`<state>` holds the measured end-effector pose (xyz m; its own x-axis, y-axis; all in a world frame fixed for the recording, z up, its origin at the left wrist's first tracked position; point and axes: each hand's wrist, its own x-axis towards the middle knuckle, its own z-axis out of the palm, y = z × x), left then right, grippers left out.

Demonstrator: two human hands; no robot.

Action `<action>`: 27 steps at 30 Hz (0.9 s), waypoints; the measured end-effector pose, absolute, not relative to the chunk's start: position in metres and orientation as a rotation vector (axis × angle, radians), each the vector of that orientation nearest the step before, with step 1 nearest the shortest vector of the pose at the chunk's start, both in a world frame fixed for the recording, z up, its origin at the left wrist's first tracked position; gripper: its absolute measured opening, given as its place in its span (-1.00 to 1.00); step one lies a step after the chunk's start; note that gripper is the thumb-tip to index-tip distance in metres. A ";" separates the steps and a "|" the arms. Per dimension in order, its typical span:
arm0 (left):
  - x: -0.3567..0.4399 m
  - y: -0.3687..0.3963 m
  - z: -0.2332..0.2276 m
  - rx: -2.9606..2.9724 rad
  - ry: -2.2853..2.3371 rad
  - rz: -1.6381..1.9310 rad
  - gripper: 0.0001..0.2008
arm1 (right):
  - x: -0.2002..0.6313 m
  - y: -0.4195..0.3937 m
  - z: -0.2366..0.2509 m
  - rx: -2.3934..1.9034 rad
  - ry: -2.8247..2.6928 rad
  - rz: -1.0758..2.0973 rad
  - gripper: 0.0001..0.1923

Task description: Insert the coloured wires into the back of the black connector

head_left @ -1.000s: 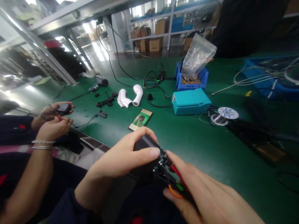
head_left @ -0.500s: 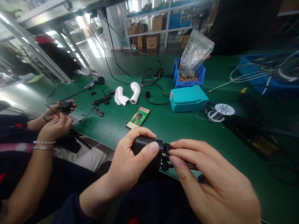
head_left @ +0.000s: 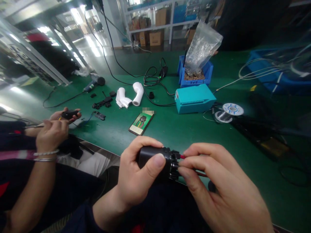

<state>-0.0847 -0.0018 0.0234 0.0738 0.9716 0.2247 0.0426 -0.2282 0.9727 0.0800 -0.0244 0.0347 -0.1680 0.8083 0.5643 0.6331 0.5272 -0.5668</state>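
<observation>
My left hand grips a black cylindrical motor part at the near edge of the green table. My right hand pinches the red wires that come out of the part's right end, thumb and forefinger touching its black end cap. The rest of the wiring is hidden under my right hand.
A co-worker's hands at the left hold a small black part. On the table lie a phone, two white housings, a teal box, a blue bin with a plastic bag, a solder spool and cables.
My right hand rose from beneath the part and now pinches the wires at its end. The part has turned level, and the view has tilted slightly so the table items sit lower left.
</observation>
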 end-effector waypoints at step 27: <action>-0.093 0.017 0.013 2.160 0.671 1.172 -0.35 | 0.103 -0.019 0.042 -1.111 -2.246 0.209 -0.64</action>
<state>-0.0926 0.0172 0.0128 0.4860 0.6662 0.5656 0.1512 -0.7015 0.6964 0.1034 -0.0190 0.0423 -0.4565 0.7630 0.4576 0.6655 0.6342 -0.3936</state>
